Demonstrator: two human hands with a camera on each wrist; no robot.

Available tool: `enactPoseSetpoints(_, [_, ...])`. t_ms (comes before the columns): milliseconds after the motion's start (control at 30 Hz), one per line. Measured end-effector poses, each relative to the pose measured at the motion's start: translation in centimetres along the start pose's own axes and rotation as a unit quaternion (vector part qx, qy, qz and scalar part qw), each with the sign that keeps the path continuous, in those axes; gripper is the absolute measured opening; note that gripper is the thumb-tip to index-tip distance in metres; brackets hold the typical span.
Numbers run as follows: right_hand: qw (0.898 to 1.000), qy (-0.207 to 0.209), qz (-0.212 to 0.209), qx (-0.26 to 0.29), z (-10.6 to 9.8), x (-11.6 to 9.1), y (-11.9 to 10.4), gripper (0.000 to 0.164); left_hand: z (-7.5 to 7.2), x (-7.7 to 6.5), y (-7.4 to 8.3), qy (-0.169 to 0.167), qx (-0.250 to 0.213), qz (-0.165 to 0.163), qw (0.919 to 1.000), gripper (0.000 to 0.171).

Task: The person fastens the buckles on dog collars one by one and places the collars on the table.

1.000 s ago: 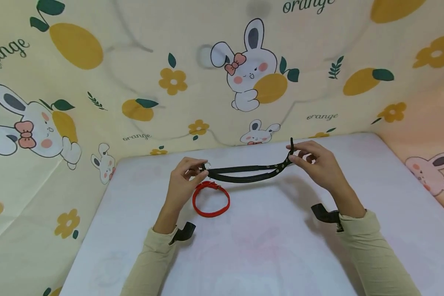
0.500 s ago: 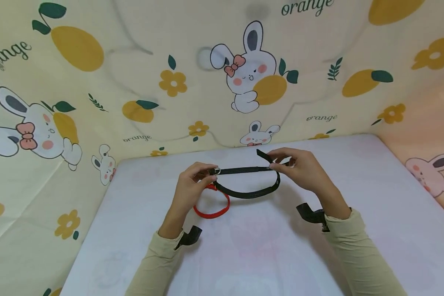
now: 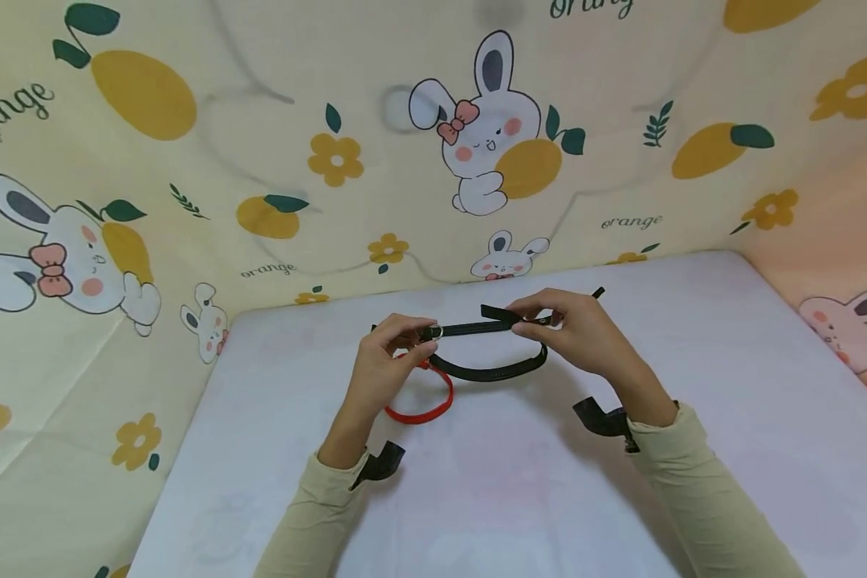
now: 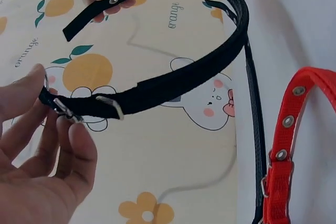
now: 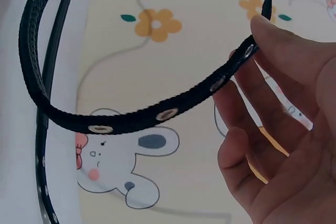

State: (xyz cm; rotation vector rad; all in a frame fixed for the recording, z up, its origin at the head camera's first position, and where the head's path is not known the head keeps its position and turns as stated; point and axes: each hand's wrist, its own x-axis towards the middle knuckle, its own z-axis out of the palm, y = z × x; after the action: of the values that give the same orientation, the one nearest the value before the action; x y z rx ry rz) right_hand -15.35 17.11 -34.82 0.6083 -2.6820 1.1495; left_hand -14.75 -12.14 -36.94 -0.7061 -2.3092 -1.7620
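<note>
A black pet collar [image 4: 194, 80] curves in an open loop between my two hands. My left hand [image 3: 386, 353] pinches its buckle end; in the left wrist view the silver buckle [image 4: 110, 106] shows by the fingers. My right hand [image 3: 567, 329] pinches the other end, with thumb against fingers [image 5: 239, 103], and the tip sticks out past them. Metal eyelets [image 5: 168, 114] run along that end. Behind the loop, a second black strap [image 3: 470, 330] with eyelets stretches nearly straight, its ends partly hidden by my hands. A red collar [image 3: 419, 417] lies buckled in a ring, partly behind my left hand.
A white-covered table [image 3: 491, 482] carries the collars. Behind it rises a cream cloth wall [image 3: 405, 265] printed with rabbits, oranges and flowers. A black camera mount [image 3: 381, 464] juts from the left cuff, another black mount [image 3: 601, 417] from the right.
Both hands have come closer together, and the held collar has bowed into a rounder loop, away from the straight strap. Its tip now points left from my right hand. The red collar has not moved.
</note>
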Motion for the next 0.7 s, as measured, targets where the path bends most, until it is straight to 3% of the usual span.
enactPoseSetpoints(167, [1.000, -0.008, -0.006, 0.000, 0.3, -0.1, -0.7, 0.025, 0.4, 0.0, 0.3, 0.005, 0.010, -0.001, 0.9999, 0.030])
enactPoseSetpoints(500, [0.999, -0.028, -0.029, 0.010, 1.6, -0.4, -1.3, 0.027, 1.1, -0.3, 0.4, -0.012, -0.002, -0.049, 0.9987, 0.029])
enactPoseSetpoints(700, [0.998, -0.040, -0.051, 0.003, 1.9, -0.1, -1.5, 0.024, 1.3, -0.1, 0.2, -0.027, -0.015, -0.044, 0.9986, 0.029])
